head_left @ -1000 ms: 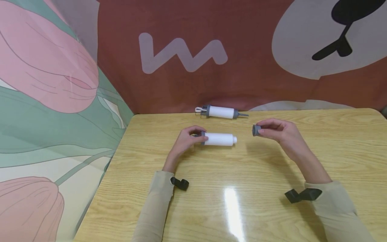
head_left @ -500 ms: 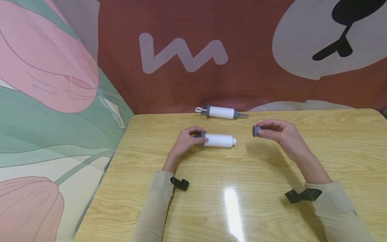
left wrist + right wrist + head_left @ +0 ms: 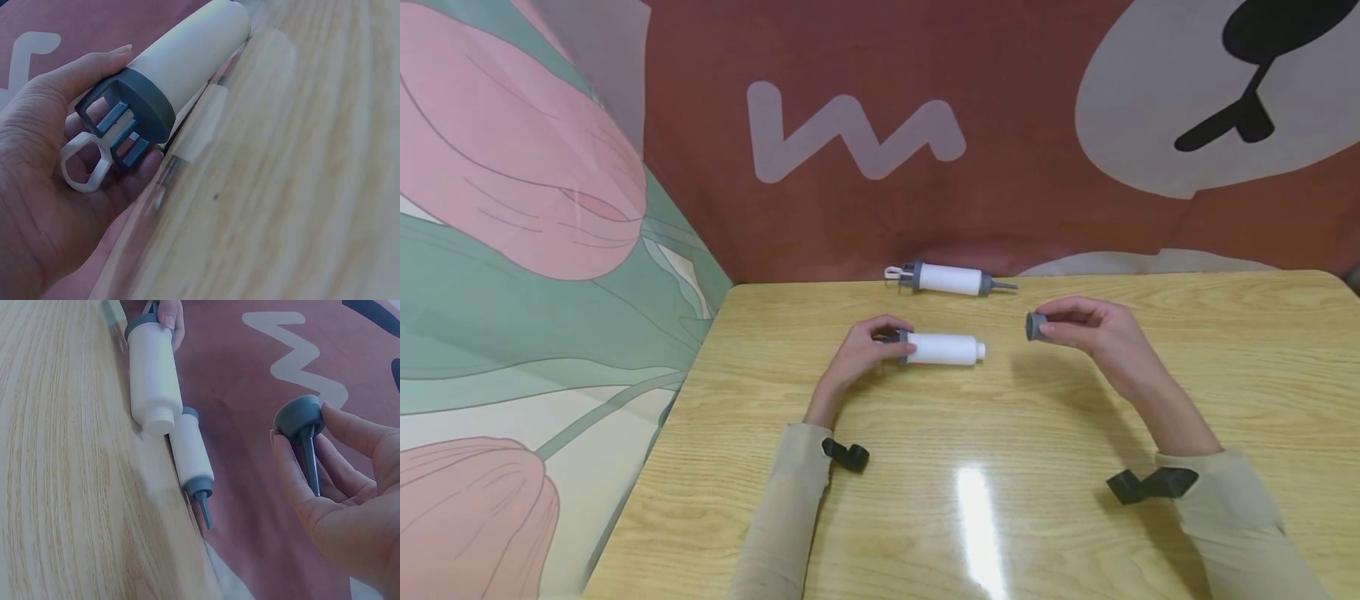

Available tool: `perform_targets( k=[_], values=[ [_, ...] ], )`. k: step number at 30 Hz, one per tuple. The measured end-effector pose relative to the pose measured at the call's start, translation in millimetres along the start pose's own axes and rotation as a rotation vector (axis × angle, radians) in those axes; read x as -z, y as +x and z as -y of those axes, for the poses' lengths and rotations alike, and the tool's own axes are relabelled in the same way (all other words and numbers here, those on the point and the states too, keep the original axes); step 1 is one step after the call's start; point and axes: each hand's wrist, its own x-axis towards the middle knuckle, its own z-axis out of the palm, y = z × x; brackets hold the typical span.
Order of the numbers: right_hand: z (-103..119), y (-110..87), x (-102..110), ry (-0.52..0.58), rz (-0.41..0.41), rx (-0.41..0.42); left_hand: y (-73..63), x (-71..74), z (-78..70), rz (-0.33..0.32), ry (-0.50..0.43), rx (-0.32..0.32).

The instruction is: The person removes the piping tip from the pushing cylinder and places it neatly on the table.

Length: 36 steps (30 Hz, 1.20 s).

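Note:
My left hand (image 3: 863, 350) grips a white bottle-like syringe (image 3: 943, 349) by its dark grey collar, holding it sideways close over the table. In the left wrist view, grey finger loops and a white ring handle (image 3: 87, 162) stick out of that collar toward the palm. The syringe's narrow, bare neck (image 3: 157, 420) points toward my right hand. To the right, my right hand (image 3: 1093, 329) pinches a grey nozzle cap (image 3: 1035, 325) between thumb and fingers, above the table and apart from the syringe. Its thin spout (image 3: 309, 462) runs back toward the palm.
A second white syringe (image 3: 951, 278) with a grey nozzle attached lies at the table's back edge, behind the held one. The wooden table (image 3: 910, 517) meets a reddish-brown printed backdrop (image 3: 850, 217); another printed sheet (image 3: 550, 333) hangs on the left.
The syringe in my left hand has dipped slightly toward the table at its neck end. My right hand with the nozzle cap has stayed nearly still.

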Motion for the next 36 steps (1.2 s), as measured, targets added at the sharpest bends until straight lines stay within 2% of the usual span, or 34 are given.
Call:
perform_targets(
  k=[6,21,29,36],
  values=[
    [0,-0.3,1,-0.027,0.001,-0.011,1.1,1.0,2.8,0.012,0.020,-0.001],
    [-1,0.9,1,0.065,0.011,-0.024,2.2,2.6,-0.3,0.039,0.064,0.028],
    [-1,0.7,-1,0.056,0.007,-0.024,0.0,2.6,-8.7,0.050,0.102,0.004],
    [0,0.5,-2,0.126,0.011,-0.024,1.1,-0.6,-17.2,0.019,0.181,-0.084]
  ],
)
